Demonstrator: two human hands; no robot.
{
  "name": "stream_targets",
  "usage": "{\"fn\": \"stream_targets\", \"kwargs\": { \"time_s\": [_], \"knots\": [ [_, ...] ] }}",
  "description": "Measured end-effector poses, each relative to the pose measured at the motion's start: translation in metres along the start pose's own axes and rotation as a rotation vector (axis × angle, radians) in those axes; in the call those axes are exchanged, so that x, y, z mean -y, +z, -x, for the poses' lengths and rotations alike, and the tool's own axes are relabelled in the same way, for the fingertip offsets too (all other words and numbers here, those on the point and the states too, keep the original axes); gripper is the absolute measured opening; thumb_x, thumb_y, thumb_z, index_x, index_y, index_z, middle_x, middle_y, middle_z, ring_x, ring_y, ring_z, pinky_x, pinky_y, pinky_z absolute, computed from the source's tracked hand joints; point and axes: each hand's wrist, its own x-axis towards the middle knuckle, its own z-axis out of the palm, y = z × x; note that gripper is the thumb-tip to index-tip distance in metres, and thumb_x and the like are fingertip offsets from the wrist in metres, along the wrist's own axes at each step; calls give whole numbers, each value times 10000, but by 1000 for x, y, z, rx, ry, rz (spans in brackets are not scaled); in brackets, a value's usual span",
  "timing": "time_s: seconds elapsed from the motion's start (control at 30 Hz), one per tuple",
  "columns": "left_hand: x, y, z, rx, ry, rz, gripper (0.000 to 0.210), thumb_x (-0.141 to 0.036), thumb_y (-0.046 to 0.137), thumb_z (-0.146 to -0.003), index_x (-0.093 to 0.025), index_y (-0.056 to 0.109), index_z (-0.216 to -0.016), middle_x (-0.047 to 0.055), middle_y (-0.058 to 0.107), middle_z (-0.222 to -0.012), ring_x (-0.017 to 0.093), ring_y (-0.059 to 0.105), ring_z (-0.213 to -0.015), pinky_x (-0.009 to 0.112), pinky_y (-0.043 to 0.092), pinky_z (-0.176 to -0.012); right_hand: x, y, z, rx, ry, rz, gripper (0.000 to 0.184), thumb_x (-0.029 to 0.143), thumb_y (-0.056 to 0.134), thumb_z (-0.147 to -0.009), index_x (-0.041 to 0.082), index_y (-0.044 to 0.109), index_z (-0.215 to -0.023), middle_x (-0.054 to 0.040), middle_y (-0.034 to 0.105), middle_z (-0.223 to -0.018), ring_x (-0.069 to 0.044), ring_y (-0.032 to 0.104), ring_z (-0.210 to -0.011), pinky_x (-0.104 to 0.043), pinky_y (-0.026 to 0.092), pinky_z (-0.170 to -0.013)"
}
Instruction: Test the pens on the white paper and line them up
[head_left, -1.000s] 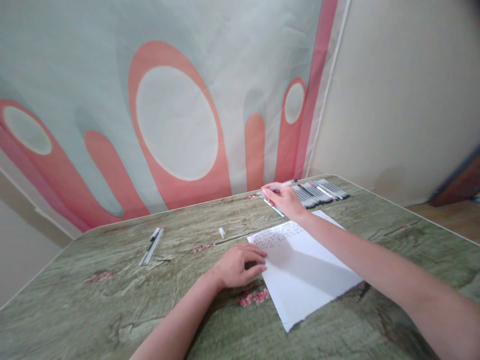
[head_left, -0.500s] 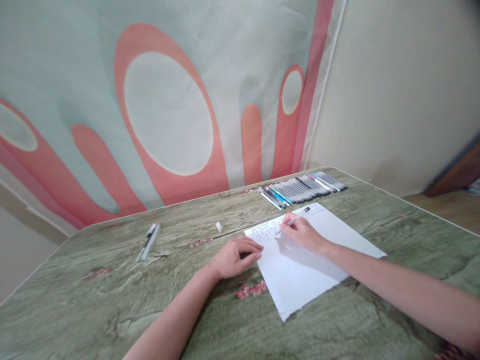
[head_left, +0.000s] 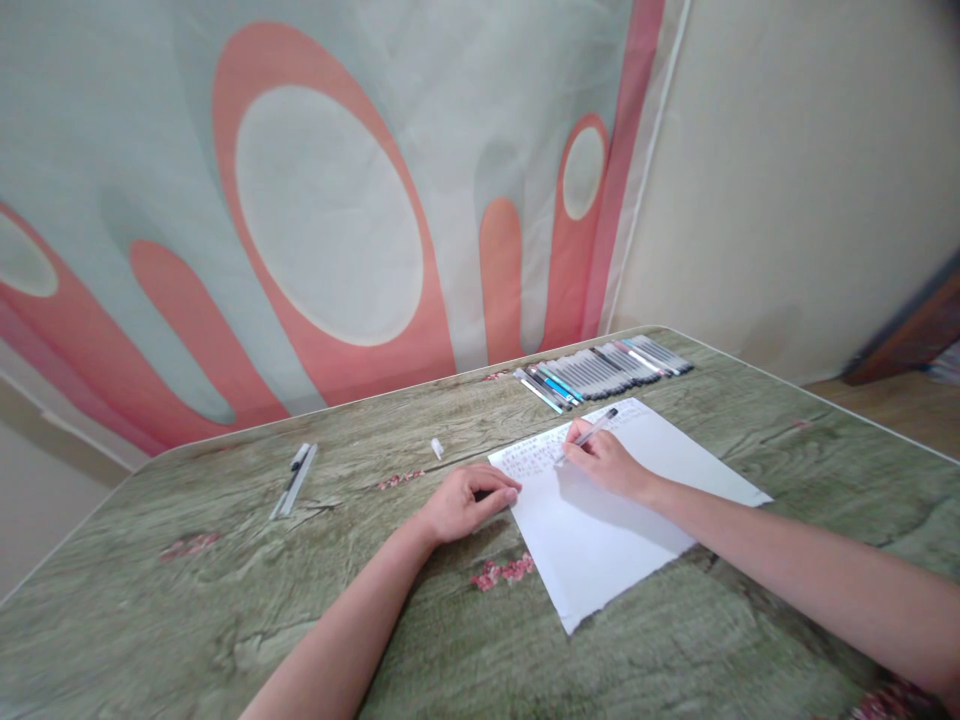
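A white sheet of paper (head_left: 630, 520) lies at an angle on the table, with small dark handwriting along its upper left part. My right hand (head_left: 606, 462) is closed around a clear pen (head_left: 598, 426) with a black end, its tip down at the written lines. The pen leans up and to the right. At the sheet's left edge rests my left hand (head_left: 469, 502), palm down, fingers loosely bent and holding nothing, fingertips on the paper's margin. A small white pen cap (head_left: 437, 448) lies on the table beyond my left hand.
A long row of pens (head_left: 600, 372), mostly clear with black ends, lies beyond the paper near the table's far edge. Two more pens (head_left: 294, 482) lie at the left. The wood-patterned table (head_left: 187, 620) meets a patterned backdrop (head_left: 330, 220) behind it.
The pen and right hand have shifted slightly along the writing. My left thumb has moved closer to its fingers. The whole view has tilted a little.
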Motion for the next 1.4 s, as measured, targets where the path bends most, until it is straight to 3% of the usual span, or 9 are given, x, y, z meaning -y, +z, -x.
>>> {"fn": "stream_targets", "kwargs": {
  "time_s": [1.4],
  "knots": [
    [1,0,0,-10,3,0,306,-385,476,-823,-166,689,-820,78,673,-919,159,593,-860,275,441,-796,-1,0,0,-29,-8,-2,95,237,436,-748,200,432,-661,49,435,-546,-112,419,-512,-236,298,-494]
  ]
}}
